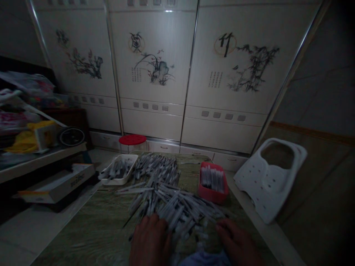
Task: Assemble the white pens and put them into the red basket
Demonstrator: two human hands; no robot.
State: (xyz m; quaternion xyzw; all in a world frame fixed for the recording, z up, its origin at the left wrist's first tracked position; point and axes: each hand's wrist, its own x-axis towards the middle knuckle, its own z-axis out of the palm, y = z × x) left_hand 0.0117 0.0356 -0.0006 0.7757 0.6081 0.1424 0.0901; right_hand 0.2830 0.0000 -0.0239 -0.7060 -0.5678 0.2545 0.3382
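Note:
A large loose heap of slim, clear pens (177, 203) lies across the wood-grain table (91, 225). At the near edge of the heap, my left hand (151, 240) rests palm down, its fingers bent and their tips hidden behind the knuckles. My right hand (237, 242) is at the heap's right side, thumb and forefinger drawn together beside the end of a pen; the dim light hides what is between them. Short clear pieces (202, 234), perhaps caps, are scattered between both hands. Beyond the heap are a white tray (119, 181) of pens and a red basket (212, 195) with pens standing in it.
A red round stool (132, 139) stands behind the table. To the right, a white plastic folding chair or stool (273, 181) leans by the wall. On the left are a cluttered bench (44, 153) and an open carton (61, 184). Sliding wardrobe doors (152, 92) close off the back.

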